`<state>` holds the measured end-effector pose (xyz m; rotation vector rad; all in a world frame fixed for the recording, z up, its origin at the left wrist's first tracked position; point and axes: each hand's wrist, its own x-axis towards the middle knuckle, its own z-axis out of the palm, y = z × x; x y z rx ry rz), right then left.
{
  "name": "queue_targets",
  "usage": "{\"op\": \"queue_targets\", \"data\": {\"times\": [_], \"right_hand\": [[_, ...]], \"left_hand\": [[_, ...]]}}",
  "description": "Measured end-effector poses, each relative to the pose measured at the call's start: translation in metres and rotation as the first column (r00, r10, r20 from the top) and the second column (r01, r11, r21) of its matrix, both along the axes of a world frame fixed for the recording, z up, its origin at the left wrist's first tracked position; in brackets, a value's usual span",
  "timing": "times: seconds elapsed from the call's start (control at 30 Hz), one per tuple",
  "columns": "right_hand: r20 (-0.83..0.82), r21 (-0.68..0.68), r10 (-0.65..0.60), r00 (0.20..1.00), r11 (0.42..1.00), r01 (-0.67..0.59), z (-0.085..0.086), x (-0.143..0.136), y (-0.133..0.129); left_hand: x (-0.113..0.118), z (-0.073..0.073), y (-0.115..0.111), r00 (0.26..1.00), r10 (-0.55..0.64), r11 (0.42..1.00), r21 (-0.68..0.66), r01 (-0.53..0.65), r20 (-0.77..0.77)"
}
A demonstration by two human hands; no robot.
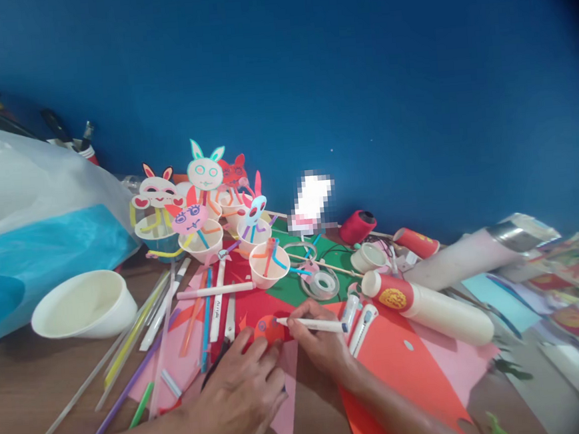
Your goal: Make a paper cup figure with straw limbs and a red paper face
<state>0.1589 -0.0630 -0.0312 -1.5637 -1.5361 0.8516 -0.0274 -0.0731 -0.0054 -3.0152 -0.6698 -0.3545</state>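
Two hands are being brought together over a small orange paper disc [265, 326], which is lying at the near edge of the dark red paper [271, 305] and bearing drawn eyes. By the left hand [243, 394], the disc is apparently being pressed down from the near side, its fingers bent and spread loosely, presumably so that the paper is being stopped from sliding; whether an edge is also being pinched cannot be told. In the right hand [324, 344], a white marker [315, 324] is being gripped near its front between thumb and fingers, low and slanted, its nib being set at the disc's right side, a hold likely giving fine control. Just beyond the marker's rear end, a white utility knife [362, 330] is being left on the orange sheet [402, 375], probably for easy reach. Farther back, a roll of clear tape [322, 284] is resting on green paper [340, 256]. Bent straws are being held in the front paper cup [264, 279], while a pink cat face [189, 219] is being propped above another cup, seemingly by straws. At the left, a white bowl [83, 307] is being set apart from the papers.
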Motion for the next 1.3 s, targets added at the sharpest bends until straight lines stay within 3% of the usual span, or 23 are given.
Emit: {"op": "queue_targets", "data": {"times": [0.23, 0.47, 0.73, 1.0, 1.3], "right_hand": [[-0.119, 0.007, -0.02, 0.993, 1.0, 0.021, -0.001, 0.003, 0.001], [-0.025, 0.056, -0.024, 0.999, 0.998, 0.025, 0.0, 0.003, -0.001], [0.014, 0.112, -0.079, 0.997, 0.991, 0.077, -0.004, 0.002, -0.003], [0.222, 0.124, -0.07, 0.972, 0.991, 0.044, 0.004, 0.001, -0.011], [0.203, 0.155, 0.02, 0.979, 0.987, -0.052, -0.003, 0.003, -0.012]], "left_hand": [[0.0, -0.002, 0.0, 0.999, 0.009, 1.0, 0.024, -0.01, 0.038], [0.002, -0.001, 0.0, 1.0, 0.004, 0.999, 0.039, -0.004, -0.004], [0.001, -0.01, -0.003, 1.0, 0.0, 0.999, 0.045, 0.001, -0.02], [0.003, -0.01, -0.004, 0.999, 0.039, 0.999, -0.033, -0.039, -0.024], [0.003, -0.009, -0.003, 0.999, -0.009, 1.0, 0.012, 0.009, -0.041]]}}
